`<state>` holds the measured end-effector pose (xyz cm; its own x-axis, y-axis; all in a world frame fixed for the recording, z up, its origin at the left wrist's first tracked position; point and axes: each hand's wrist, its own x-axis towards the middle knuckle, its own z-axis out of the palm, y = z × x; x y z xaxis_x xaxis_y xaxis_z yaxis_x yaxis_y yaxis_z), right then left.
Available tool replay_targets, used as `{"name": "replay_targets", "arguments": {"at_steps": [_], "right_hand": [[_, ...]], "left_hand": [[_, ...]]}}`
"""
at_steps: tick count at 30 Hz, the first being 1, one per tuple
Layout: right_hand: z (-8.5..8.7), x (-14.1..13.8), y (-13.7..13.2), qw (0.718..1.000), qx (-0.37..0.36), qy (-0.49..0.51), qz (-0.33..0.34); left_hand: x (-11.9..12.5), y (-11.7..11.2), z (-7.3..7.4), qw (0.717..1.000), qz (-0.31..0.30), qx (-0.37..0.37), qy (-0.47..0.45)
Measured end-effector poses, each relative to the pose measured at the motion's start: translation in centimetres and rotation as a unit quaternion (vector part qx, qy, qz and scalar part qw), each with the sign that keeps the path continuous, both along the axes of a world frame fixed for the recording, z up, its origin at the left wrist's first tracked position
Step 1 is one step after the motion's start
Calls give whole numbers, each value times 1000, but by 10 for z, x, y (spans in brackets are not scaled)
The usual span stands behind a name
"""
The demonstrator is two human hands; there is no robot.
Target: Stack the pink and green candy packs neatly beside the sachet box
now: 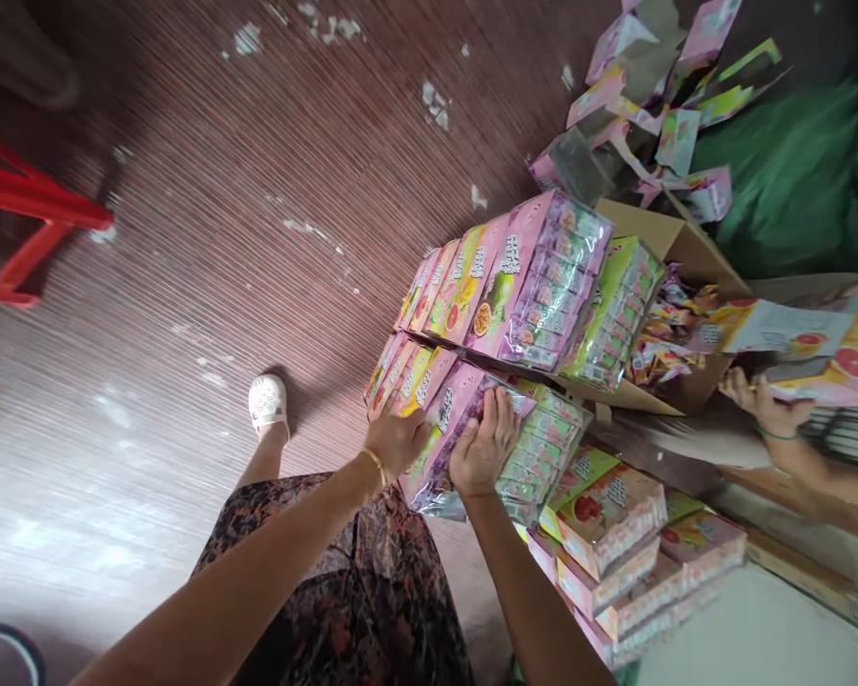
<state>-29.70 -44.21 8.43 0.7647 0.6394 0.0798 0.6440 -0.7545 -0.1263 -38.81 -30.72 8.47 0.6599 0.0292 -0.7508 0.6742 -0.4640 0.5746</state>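
Note:
In the head view, two rows of packed candy boxes stand side by side in front of me. Within the nearer row is a pink-and-purple candy box (439, 462) with a clear plastic front. My left hand (398, 442), a gold bracelet at its wrist, is closed at the printed side of this box, its fingertips partly hidden. Against the clear front lies my right hand (484, 444), its fingers bent over the upper part, so the box sits between both hands. A green candy box (547, 448) is just right of it. The farther row includes another purple candy box (554, 286).
An open carton (647, 224) holds loose wrapped candies (668, 329). A co-worker's hand (768, 405) holds a printed box (829, 367) beside it. Stacked boxes (607, 505) stand lower right. Torn packaging (636, 114) lies at the top. A red stool (35, 205) is left.

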Motion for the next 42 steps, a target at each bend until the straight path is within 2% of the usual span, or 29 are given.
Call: {"name": "replay_targets", "arguments": {"at_steps": [2, 4, 6, 8, 10, 12, 14, 16, 18, 20, 21, 23, 24, 25, 27, 28, 29, 30, 33, 35, 36, 37, 39, 41, 42], "right_hand": [[0, 0, -2, 1000, -4, 8, -4], [0, 0, -2, 1000, -3, 15, -4], [-1, 0, -2, 1000, 2, 14, 0], [-2, 0, -1, 1000, 6, 7, 3], [-2, 1, -1, 1000, 6, -1, 6], [-2, 2, -1, 1000, 4, -7, 9], [-3, 5, -2, 1000, 7, -11, 15], [-3, 6, -3, 1000, 8, -14, 20], [-4, 6, -4, 1000, 8, -17, 23], [-4, 5, -4, 999, 9, -19, 25], [-5, 4, -5, 999, 11, -21, 27], [-5, 3, -5, 999, 15, -23, 32], [-5, 3, -5, 999, 16, -24, 36], [-4, 4, -5, 999, 16, -24, 39], [-4, 6, -5, 999, 15, -23, 47], [-4, 8, -4, 998, 16, -22, 49], [-3, 9, -3, 998, 18, -23, 51], [-3, 9, -3, 998, 19, -23, 50], [-3, 8, -1, 998, 17, -21, 48], [-3, 6, -1, 999, 15, -18, 46], [-3, 6, -2, 999, 16, -18, 46], [-4, 6, -4, 999, 18, -18, 46], [-5, 6, -6, 998, 21, -20, 49], [-5, 7, -8, 998, 19, -19, 56], [-6, 8, -8, 998, 19, -19, 59]], "left_hand": [[-37, -13, 9, 998, -3, -26, 53], [-68, -17, 15, 996, -6, -40, 79], [-78, -6, 13, 996, 2, -33, 87], [-59, 14, -1, 995, 44, 1, 85], [-21, 32, -23, 991, 106, 47, 71], [14, 37, -45, 994, 88, 37, 55], [20, 24, -57, 998, 46, 18, 40], [-9, 2, -56, 998, 19, -6, 61], [-55, -14, -50, 995, -3, -21, 97], [-86, -14, -48, 993, -14, -23, 116], [-88, -7, -51, 993, 3, -12, 116], [-63, 15, -68, 992, 76, 25, 102], [-39, 26, -81, 989, 119, 41, 74], [-14, 34, -95, 988, 134, 35, 61], [25, 37, -120, 993, 112, 9, 38], [32, 30, -129, 995, 99, -1, 27], [28, 19, -132, 996, 78, -13, 33], [15, 6, -132, 997, 61, -25, 46], [-55, -29, -117, 991, 14, -55, 125], [-86, -29, -112, 988, 25, -25, 149], [-87, -20, -115, 988, 46, 0, 147], [-79, -7, -122, 987, 70, 28, 140], [-41, 22, -148, 986, 109, 72, 101], [0, 40, -178, 992, 91, 61, 70], [13, 40, -190, 995, 69, 42, 60]]}}
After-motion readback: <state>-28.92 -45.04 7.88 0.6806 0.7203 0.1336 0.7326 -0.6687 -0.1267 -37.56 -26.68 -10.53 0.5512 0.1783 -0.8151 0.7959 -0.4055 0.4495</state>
